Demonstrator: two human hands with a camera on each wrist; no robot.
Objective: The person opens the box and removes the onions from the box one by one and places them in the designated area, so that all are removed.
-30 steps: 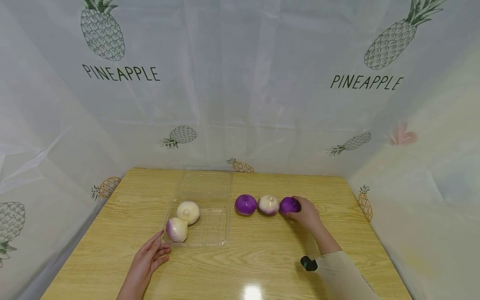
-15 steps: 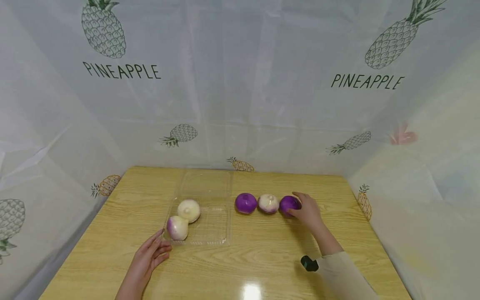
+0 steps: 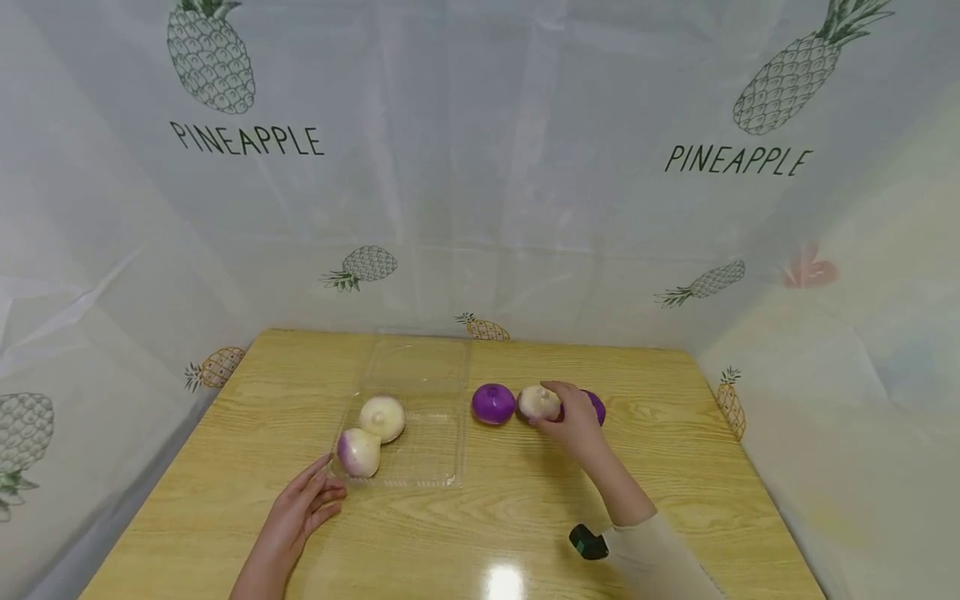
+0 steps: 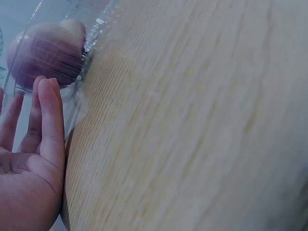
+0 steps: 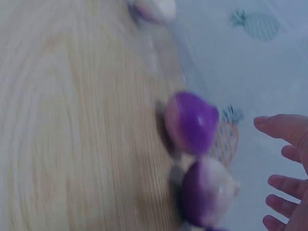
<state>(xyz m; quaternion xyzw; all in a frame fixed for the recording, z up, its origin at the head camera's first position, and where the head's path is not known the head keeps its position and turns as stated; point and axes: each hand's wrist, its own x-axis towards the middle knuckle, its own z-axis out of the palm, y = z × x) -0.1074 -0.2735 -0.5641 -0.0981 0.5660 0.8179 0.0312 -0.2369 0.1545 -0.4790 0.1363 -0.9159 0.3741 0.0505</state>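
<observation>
Purple-and-white turnips stand in a row on the wooden table. The left one [image 3: 492, 404] shows its purple top, and the middle one [image 3: 538, 403] its pale end. The right one [image 3: 597, 407] is mostly hidden behind my right hand [image 3: 572, 419], which is over the middle turnip. In the right wrist view, the fingers of that hand are spread apart, away from the turnips. Two more turnips [image 3: 382, 419] sit at the left in a clear plastic box [image 3: 423, 475]. My left hand [image 3: 300, 508] lies at the box's front left corner, fingers loosely extended, fingertips at its edge.
The box's clear lid [image 3: 422, 362] lies folded back behind it. A white curtain [image 3: 495, 183] printed with pineapples encloses the back and sides of the table [image 3: 465, 542]. A small black device [image 3: 588, 542] sits at my right wrist.
My right hand has moved left, from the right-hand purple turnip to the middle pale one. The turnips keep their places in the row. My left hand stays at the box corner.
</observation>
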